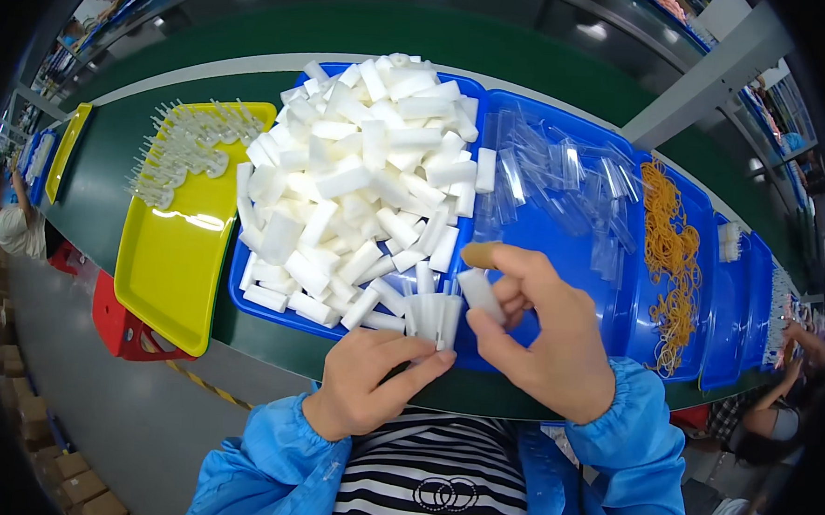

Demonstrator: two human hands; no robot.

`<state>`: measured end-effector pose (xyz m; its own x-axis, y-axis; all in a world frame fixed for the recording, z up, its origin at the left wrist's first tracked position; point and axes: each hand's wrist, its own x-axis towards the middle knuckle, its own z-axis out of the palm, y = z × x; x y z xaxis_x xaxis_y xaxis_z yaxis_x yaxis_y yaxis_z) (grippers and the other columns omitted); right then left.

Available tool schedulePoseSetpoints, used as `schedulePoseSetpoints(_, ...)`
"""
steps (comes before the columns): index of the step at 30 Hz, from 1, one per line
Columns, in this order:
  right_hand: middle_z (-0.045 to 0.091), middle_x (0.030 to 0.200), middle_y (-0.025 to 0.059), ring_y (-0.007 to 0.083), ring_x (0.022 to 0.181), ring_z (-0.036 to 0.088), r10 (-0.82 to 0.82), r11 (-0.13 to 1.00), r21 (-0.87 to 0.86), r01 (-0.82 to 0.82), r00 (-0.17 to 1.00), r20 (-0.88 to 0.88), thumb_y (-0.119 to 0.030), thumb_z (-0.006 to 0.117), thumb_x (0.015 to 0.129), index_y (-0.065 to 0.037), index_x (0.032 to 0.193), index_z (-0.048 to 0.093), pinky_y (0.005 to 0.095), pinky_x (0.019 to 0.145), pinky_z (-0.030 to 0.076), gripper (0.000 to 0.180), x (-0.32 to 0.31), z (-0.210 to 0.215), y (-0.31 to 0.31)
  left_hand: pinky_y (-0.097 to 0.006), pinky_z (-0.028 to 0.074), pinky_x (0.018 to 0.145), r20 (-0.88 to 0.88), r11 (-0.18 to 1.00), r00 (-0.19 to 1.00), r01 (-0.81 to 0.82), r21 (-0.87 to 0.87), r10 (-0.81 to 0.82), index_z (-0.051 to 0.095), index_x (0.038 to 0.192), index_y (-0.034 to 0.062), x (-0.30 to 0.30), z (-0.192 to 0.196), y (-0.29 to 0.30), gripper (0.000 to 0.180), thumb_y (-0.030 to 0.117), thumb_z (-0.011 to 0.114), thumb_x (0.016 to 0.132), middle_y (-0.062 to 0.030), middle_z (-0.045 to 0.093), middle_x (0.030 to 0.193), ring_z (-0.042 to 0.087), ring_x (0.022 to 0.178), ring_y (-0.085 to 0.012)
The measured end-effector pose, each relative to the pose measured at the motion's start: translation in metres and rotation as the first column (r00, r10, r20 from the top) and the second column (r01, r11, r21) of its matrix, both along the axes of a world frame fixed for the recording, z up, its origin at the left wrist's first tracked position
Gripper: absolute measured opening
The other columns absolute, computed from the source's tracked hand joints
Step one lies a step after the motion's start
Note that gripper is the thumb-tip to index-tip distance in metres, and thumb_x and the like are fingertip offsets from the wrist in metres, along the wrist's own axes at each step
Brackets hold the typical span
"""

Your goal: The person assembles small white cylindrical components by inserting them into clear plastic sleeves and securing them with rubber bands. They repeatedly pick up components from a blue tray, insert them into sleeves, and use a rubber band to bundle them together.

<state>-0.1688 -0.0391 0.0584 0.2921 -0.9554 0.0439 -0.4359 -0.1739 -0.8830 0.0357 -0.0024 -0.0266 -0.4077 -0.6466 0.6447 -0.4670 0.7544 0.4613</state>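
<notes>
While the left grip [366,383] pinches tubes [433,313] low, the right grip [557,344] clamps a white piece [481,296] alongside.

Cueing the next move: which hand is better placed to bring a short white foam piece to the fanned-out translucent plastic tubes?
Likely the right hand: it pinches a short white foam piece just right of the translucent plastic tubes. The left hand is occupied holding those tubes.

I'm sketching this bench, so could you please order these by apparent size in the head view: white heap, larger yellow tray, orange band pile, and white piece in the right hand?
1. White heap
2. Larger yellow tray
3. Orange band pile
4. White piece in the right hand
</notes>
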Motion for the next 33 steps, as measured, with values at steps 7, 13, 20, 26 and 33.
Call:
schedulePoseSetpoints(7, 0.057, 0.082, 0.0059, 0.0229, 0.07, 0.062, 0.193, 0.934, -0.247, -0.257, 0.947, -0.255, -0.012, 0.071, 0.084, -0.008, 0.107, 0.066, 0.0333, 0.06, 0.052, 0.024, -0.014, -0.008, 0.017, -0.031, 0.047, 0.064, 0.027, 1.0, 0.999, -0.019, 0.003, 0.019, 0.074, 0.102, 0.0071, -0.013, 0.002, -0.004, 0.035, 0.007, 0.068, 0.067, -0.0057, 0.067, 0.099, 0.063, 0.081, -0.0211)
schedulePoseSetpoints(13, 0.062, 0.092, 0.0061, 0.0202, 0.076, 0.064, 0.164, 0.941, -0.271, -0.204, 0.973, -0.162, -0.009, 0.072, 0.083, -0.003, 0.102, 0.066, 0.031, 0.064, 0.053, 0.02, -0.039, -0.018, 0.0, -0.03, 0.047, 0.064, 0.081, 0.999, 0.996, 0.045, 0.013, -0.046, 0.074, 0.103, 0.0083, -0.019, 0.011, -0.005, 0.037, 0.006, 0.071, 0.067, -0.0043, 0.066, 0.099, 0.062, 0.08, -0.0192)
schedulePoseSetpoints(20, 0.069, 0.091, 0.0043, 0.0096, 0.076, 0.061, -0.239, 0.956, 0.264, 0.129, 0.865, 0.441, -0.009, 0.072, 0.088, -0.001, 0.107, 0.062, 0.0241, 0.077, 0.049, 0.023, -0.038, -0.041, -0.012, -0.027, 0.045, 0.064, 0.099, 0.994, 0.989, 0.109, -0.002, -0.108, 0.075, 0.104, 0.0107, -0.025, 0.021, -0.001, 0.037, 0.006, 0.072, 0.068, -0.0009, 0.066, 0.101, 0.059, 0.08, -0.0156)
schedulePoseSetpoints(26, 0.067, 0.096, 0.0043, 0.0123, 0.085, 0.063, -0.029, 0.999, -0.025, 0.033, 0.99, 0.137, -0.009, 0.072, 0.087, -0.003, 0.109, 0.063, 0.0272, 0.08, 0.046, 0.025, -0.039, -0.036, -0.006, -0.029, 0.047, 0.067, 0.114, 0.993, 0.986, 0.12, 0.007, -0.12, 0.076, 0.102, 0.0114, -0.025, 0.014, -0.002, 0.035, 0.004, 0.071, 0.069, -0.0021, 0.066, 0.102, 0.059, 0.082, -0.0182)
schedulePoseSetpoints(33, 0.064, 0.096, 0.006, 0.0183, 0.086, 0.064, -0.013, 0.994, 0.104, -0.041, 0.882, 0.471, -0.014, 0.076, 0.085, -0.005, 0.11, 0.062, 0.0331, 0.09, 0.044, 0.03, -0.016, -0.045, 0.018, -0.034, 0.052, 0.073, -0.266, 0.993, 0.964, 0.016, 0.12, 0.017, 0.064, 0.11, 0.0093, -0.015, -0.002, 0.0, 0.045, 0.002, 0.083, 0.07, -0.0107, 0.067, 0.104, 0.065, 0.086, -0.0284)
